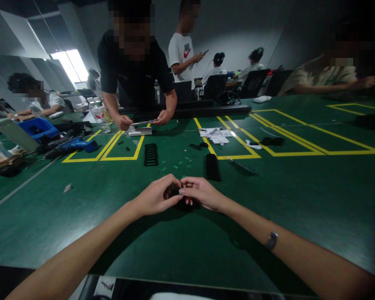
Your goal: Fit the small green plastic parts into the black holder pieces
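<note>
My left hand point(159, 195) and my right hand point(204, 193) meet over the green table, their fingertips close together. The fingers of both are bent in a pinch around something small that I cannot make out. Under them lies a dark patch, part object and part shadow, mostly hidden by the hands. Just beyond, several small clear pieces point(184, 161) are scattered on the tabletop. A black slotted frame point(151, 154) lies past them to the left. On the right sits a black textured block point(211, 167).
Crumpled white papers point(217, 134) and a dark, glossy thin strip point(242, 167) lie to the right. A blue power tool point(81, 145) and a blue bin point(39, 128) are at the left. Across the table, a person in black point(134, 83) holds a thin flat object above a white box point(140, 131).
</note>
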Motion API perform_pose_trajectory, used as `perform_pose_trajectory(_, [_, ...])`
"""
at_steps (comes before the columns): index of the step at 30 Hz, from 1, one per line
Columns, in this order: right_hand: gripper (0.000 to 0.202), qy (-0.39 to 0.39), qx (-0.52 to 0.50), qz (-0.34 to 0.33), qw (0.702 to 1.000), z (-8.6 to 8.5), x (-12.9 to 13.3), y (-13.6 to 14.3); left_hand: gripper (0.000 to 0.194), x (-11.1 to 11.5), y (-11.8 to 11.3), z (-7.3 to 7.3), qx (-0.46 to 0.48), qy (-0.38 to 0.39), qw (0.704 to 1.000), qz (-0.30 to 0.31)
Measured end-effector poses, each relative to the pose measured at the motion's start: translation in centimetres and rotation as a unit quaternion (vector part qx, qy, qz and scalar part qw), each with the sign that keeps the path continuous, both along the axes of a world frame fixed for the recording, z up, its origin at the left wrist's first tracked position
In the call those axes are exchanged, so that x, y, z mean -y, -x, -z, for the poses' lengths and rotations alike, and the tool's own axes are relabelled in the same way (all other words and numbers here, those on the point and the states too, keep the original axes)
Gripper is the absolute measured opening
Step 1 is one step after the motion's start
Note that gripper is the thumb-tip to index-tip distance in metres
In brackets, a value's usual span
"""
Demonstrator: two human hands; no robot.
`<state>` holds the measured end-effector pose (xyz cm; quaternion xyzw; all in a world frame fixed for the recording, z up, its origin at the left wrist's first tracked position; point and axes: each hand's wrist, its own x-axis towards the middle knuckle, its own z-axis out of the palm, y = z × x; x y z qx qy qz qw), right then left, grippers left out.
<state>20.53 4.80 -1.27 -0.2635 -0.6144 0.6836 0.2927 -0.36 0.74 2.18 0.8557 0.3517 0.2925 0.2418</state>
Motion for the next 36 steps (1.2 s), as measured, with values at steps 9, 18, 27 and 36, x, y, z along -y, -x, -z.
perform_pose_trajectory(9, [0.031, -0.012, 0.001, -0.004, 1.0, 0.48, -0.31, -0.08, 0.023, 0.01, 0.06, 0.04, -0.011, -0.009, 1.0, 0.008])
perform_pose_trajectory(18, [0.029, -0.009, 0.001, -0.004, 1.0, 0.31, -0.23, -0.14, 0.024, -0.08, 0.13, 0.18, -0.015, -0.013, 1.0, 0.005])
perform_pose_trajectory(27, [0.029, -0.012, -0.002, -0.006, 1.0, 0.63, -0.4, -0.16, 0.024, -0.01, 0.12, 0.01, -0.025, -0.014, 1.0, 0.001])
perform_pose_trajectory(36, [0.029, -0.003, -0.003, -0.001, 1.0, 0.44, -0.31, -0.09, 0.023, -0.03, 0.16, 0.3, -0.021, -0.018, 1.0, -0.003])
